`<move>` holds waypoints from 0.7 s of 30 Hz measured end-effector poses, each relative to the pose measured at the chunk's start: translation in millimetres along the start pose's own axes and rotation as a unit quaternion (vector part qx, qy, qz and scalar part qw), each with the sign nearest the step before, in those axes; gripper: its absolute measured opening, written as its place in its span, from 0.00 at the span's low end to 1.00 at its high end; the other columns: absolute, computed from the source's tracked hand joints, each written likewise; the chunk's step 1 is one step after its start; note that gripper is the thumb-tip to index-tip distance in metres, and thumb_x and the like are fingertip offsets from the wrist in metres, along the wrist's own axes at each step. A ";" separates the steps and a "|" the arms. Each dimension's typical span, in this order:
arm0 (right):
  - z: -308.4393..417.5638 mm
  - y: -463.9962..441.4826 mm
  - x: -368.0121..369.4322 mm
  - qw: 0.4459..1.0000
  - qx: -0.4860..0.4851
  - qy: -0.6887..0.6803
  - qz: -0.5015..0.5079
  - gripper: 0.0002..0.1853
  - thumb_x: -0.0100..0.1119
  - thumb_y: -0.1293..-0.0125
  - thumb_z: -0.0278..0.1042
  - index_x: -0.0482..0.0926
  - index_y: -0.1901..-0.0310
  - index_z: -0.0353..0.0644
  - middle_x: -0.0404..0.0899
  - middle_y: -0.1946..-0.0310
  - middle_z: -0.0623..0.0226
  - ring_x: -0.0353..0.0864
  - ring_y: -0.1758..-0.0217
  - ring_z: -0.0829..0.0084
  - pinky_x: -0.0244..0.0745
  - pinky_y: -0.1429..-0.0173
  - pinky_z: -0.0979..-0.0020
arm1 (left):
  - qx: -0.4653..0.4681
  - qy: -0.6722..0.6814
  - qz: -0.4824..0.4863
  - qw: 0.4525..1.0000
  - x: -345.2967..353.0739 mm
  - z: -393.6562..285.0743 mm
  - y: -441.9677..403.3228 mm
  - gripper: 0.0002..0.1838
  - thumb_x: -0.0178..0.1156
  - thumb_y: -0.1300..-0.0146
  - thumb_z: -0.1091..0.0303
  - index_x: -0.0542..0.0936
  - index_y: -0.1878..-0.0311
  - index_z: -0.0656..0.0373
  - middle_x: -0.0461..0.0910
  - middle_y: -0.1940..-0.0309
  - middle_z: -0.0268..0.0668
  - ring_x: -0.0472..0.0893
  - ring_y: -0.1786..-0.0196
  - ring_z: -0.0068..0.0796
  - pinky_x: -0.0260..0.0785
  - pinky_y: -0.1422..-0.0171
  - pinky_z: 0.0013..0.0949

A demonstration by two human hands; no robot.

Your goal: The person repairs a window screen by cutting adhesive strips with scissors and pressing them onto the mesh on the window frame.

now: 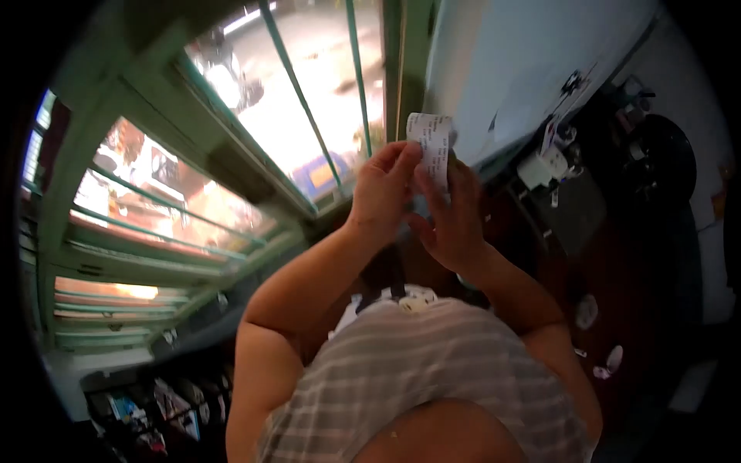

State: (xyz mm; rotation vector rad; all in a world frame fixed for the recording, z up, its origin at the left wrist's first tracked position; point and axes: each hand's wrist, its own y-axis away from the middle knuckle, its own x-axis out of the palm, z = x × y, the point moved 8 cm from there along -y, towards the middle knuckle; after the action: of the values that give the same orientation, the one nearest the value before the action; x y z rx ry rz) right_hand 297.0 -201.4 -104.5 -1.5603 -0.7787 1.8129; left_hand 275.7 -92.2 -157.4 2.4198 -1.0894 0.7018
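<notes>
Head view, left hand: thumb and forefinger of the left hand (382,185) pinched together on the left edge of the printed strip.
Head view, right hand: the right hand (457,224) is at the strip's lower part, thumb apart from the fingers; blur hides whether it grips, so I cannot tell.
Printed strip: the white printed strip (434,143) stands above both hands, near the window frame, with rows of small dark lettering too blurred to read; its upper end looks curved.
White container: a white container (540,171), right of the hands and well apart from them, with slim pale and dark items (554,137) rising at its top, too blurred to name.
Table: a small grey-topped table (575,220) under the white container.
Dark rack: at lower left, a dark rack (96,382) holding flat, colourful items (174,405), perhaps printed matter, leaning at angles.
Window: a green-framed window (297,85) with upright bars, bright outside, ahead and left of the hands.
Floor: dark reddish-brown, with small pale objects (610,363) at right.
</notes>
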 end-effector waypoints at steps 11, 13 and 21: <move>12.7 194.0 194.2 0.794 0.278 -0.434 0.323 0.27 0.57 0.40 0.29 0.65 0.38 0.39 0.80 0.62 0.53 0.77 0.57 0.53 0.70 0.49 0.59 | -0.136 -0.045 -0.305 0.942 -248.3 217.2 73.0 0.13 0.46 0.30 0.61 0.71 0.51 0.61 0.76 0.64 0.36 0.77 0.64 0.26 0.73 0.61 0.31; -1.1 222.8 230.6 0.738 0.375 -0.446 0.341 0.24 0.56 0.39 0.31 0.68 0.40 0.40 0.81 0.64 0.53 0.79 0.59 0.52 0.72 0.52 0.58 | -0.119 -0.209 -0.327 0.914 -279.6 211.1 84.6 0.14 0.47 0.30 0.61 0.73 0.53 0.62 0.76 0.64 0.36 0.76 0.63 0.24 0.71 0.59 0.30; -45.1 314.6 485.7 0.771 0.211 -0.187 0.571 0.18 0.49 0.40 0.32 0.75 0.48 0.40 0.79 0.56 0.51 0.78 0.52 0.53 0.73 0.48 0.57 | -0.146 -0.340 -0.314 0.874 -340.5 193.2 76.7 0.12 0.50 0.31 0.64 0.76 0.59 0.63 0.76 0.57 0.36 0.73 0.59 0.19 0.66 0.54 0.24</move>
State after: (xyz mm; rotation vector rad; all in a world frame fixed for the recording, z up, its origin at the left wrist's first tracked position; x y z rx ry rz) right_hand 262.9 -25.9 -656.7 -1.4266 0.6548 2.9149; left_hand 76.0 -47.9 -499.9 2.5499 -0.4713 -0.5293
